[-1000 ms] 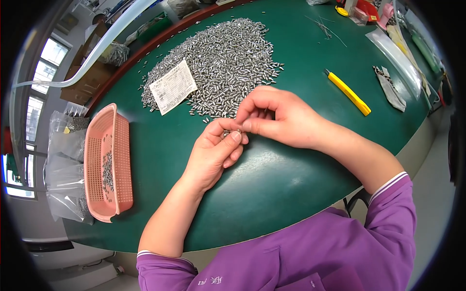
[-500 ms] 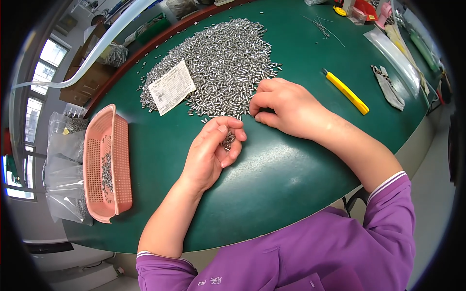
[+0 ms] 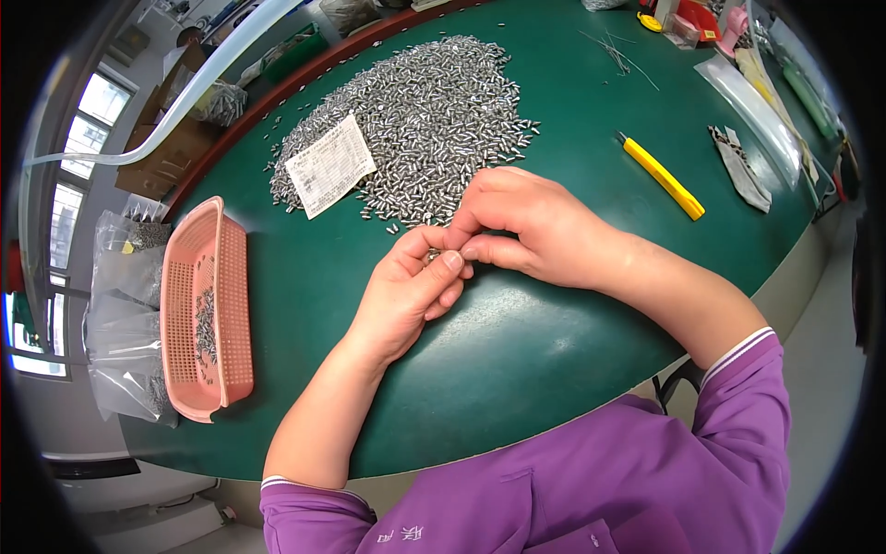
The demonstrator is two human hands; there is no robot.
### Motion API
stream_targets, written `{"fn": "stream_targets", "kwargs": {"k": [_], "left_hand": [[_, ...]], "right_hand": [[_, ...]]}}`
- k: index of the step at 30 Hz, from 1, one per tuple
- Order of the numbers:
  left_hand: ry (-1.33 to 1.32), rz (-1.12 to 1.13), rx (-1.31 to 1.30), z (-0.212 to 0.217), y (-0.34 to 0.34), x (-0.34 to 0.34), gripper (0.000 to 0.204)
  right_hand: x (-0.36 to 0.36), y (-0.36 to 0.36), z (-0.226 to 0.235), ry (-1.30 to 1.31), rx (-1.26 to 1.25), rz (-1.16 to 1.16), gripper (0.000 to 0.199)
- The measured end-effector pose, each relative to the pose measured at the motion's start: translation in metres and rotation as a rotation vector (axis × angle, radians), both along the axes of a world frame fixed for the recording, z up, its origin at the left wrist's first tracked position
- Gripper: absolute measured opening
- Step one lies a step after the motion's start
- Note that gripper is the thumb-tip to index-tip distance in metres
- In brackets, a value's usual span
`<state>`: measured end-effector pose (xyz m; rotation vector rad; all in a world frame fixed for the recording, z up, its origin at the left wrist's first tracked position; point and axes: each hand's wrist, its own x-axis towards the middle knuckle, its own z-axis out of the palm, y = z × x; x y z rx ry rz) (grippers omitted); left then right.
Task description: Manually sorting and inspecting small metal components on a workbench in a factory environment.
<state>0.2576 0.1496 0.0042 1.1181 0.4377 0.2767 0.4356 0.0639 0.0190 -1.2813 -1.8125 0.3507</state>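
My left hand (image 3: 411, 288) is curled round some small metal pins, of which only a glint shows between its fingers. My right hand (image 3: 526, 226) reaches across to it, thumb and forefinger pinched together at the left fingertips; whatever sits in that pinch is too small to make out. Just beyond both hands spreads a large heap of small shiny metal pins (image 3: 434, 111), with a few loose ones at its near edge. On the heap's left side lies a printed paper slip (image 3: 330, 168).
A pink plastic basket (image 3: 235, 314) with some pins inside stands at the left, beside clear bags (image 3: 125, 323) of parts. On the green table (image 3: 554, 388), a yellow utility knife (image 3: 663, 179), thin wires (image 3: 620, 57) and a grey cloth piece (image 3: 741, 171) lie to the right.
My right hand has moved from the heap's edge towards me and left, and now meets my left hand. The left fingers have closed further over the pins.
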Motion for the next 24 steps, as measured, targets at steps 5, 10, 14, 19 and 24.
{"fn": "stream_targets", "kwargs": {"k": [5,10,14,19,24], "left_hand": [[-0.034,0.026,-0.039,0.0,0.0,0.001,0.012],[-0.045,0.045,-0.068,-0.001,0.001,0.001,0.013],[-0.045,0.04,-0.054,0.0,0.0,0.001,0.018],[-0.07,0.054,-0.081,0.001,0.0,0.001,0.024],[-0.064,0.06,-0.07,0.002,0.0,0.001,0.024]], "right_hand": [[0.006,0.004,0.0,-0.027,0.056,-0.071,0.008],[0.018,0.005,-0.002,-0.215,0.11,-0.268,0.009],[0.026,0.005,-0.007,-0.33,0.106,-0.317,0.01],[0.028,0.004,-0.012,-0.325,-0.011,-0.267,0.01],[0.027,0.001,-0.01,-0.361,-0.032,-0.233,0.012]]}}
